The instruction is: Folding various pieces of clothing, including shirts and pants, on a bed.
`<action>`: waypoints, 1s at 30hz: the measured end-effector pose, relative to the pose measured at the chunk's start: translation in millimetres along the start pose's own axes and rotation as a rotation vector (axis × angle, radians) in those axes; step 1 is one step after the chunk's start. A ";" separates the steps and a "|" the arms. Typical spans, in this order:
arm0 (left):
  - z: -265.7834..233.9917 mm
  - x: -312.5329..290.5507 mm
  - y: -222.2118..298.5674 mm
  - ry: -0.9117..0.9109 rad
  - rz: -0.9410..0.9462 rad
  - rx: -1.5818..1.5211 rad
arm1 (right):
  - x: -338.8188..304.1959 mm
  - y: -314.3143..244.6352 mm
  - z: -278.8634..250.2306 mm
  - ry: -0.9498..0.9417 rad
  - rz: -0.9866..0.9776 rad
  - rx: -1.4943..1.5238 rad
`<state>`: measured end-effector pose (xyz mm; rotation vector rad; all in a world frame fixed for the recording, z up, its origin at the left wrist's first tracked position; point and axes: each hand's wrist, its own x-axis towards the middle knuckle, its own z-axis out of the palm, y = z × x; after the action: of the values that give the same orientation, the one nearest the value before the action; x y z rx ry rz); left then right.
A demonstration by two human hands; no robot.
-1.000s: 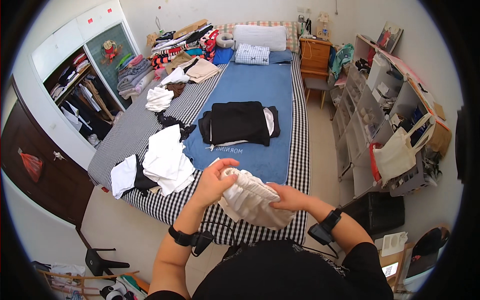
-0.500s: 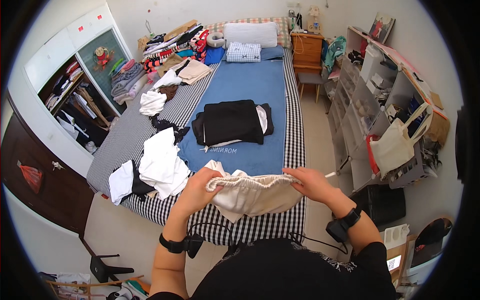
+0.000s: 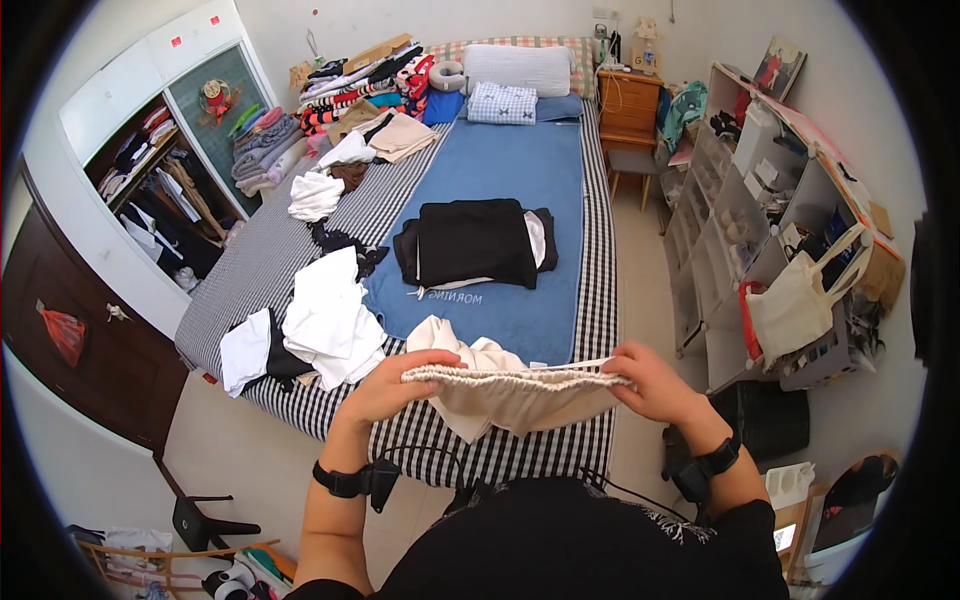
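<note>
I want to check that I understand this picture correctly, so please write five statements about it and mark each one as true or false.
1. The left hand and the right hand both hold the waistband of the cream garment. True.
2. The folded black clothes lie on the blue mat. True.
3. The white clothes lie to the right of the folded black clothes. False: the white clothes lie to their left.
4. The cream tote bag lies on the blue mat. False: it is at the shelf unit on the right side.
5. The waistband is bunched inside the left hand only. False: it is spread between both hands.
</note>
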<state>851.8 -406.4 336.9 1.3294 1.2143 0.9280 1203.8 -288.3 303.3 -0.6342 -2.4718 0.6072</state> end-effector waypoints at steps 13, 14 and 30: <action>25.0 40.7 36.5 -0.623 0.308 -0.270 | 60.3 -31.8 -14.3 0.399 -0.143 0.278; 31.3 53.3 26.0 -0.698 0.243 -0.458 | 68.7 -28.1 -7.8 0.405 -0.155 0.271; 56.8 56.2 48.7 0.146 0.654 0.567 | 100.7 -26.5 22.8 -0.076 -0.066 1.086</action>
<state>924.7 -358.6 371.0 2.2280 1.2183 1.1927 1106.0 -261.5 336.2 -0.0813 -1.7926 1.7454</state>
